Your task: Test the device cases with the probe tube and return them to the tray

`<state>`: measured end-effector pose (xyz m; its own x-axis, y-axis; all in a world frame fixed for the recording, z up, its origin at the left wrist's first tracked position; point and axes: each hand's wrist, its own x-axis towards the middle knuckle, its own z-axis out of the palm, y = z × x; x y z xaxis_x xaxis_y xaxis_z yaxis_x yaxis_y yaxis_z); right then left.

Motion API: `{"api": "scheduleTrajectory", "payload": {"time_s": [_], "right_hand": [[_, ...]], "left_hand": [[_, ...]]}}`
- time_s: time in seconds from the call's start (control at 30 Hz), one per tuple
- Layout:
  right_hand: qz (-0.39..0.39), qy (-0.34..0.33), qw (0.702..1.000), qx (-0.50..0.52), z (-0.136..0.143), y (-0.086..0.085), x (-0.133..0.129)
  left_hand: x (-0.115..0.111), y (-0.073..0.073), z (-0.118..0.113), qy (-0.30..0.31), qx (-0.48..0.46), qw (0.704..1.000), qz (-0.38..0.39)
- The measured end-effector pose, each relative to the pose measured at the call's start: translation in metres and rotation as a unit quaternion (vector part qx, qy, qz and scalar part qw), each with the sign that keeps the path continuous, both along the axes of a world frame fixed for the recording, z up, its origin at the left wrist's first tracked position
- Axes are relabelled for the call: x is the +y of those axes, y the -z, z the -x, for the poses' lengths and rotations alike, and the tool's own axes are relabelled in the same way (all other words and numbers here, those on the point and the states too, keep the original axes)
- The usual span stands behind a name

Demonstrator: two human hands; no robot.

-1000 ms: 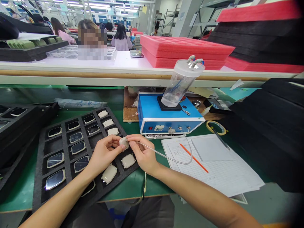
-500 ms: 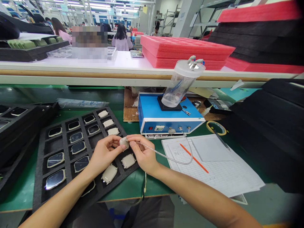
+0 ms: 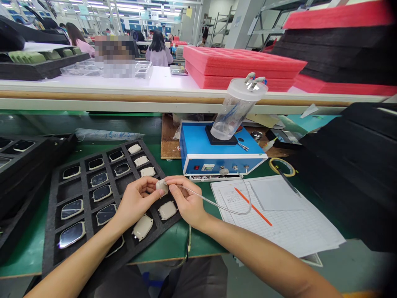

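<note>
My left hand (image 3: pixel 138 200) is closed on a beige watch case (image 3: pixel 161 188), held above the right side of a black foam tray (image 3: pixel 88 198). With closed fingers my right hand (image 3: pixel 187 200) pinches the end of a clear thin tube (image 3: pixel 214 203) against the case's edge. The tube's tip is hidden by the fingers. From there the tube loops right and up to the front of a blue box-shaped device (image 3: pixel 214 149). Other beige watch cases (image 3: pixel 143 227) and dark-screened watch faces (image 3: pixel 72 235) lie in the tray's compartments.
A clear cylinder (image 3: pixel 231 111) leans on top of the device. Papers (image 3: pixel 297 227) with an orange stick (image 3: pixel 252 206) lie to the right, near a tape roll (image 3: pixel 291 170). Red foam trays (image 3: pixel 242 62) sit on the shelf. Black foam (image 3: pixel 350 165) stands at right. People sit beyond.
</note>
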<state>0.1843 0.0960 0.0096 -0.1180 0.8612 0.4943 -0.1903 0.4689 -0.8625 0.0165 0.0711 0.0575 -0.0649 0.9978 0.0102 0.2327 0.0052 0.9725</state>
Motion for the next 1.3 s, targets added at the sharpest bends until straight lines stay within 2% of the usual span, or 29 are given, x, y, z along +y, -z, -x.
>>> {"api": "scheduleTrajectory", "payload": {"time_s": [1.3], "right_hand": [[-0.019,0.0,1.0,-0.001,0.0001,0.0022,0.0004]], "left_hand": [[-0.0002,0.0047,0.002,0.009,0.014,1.0,-0.004]]}}
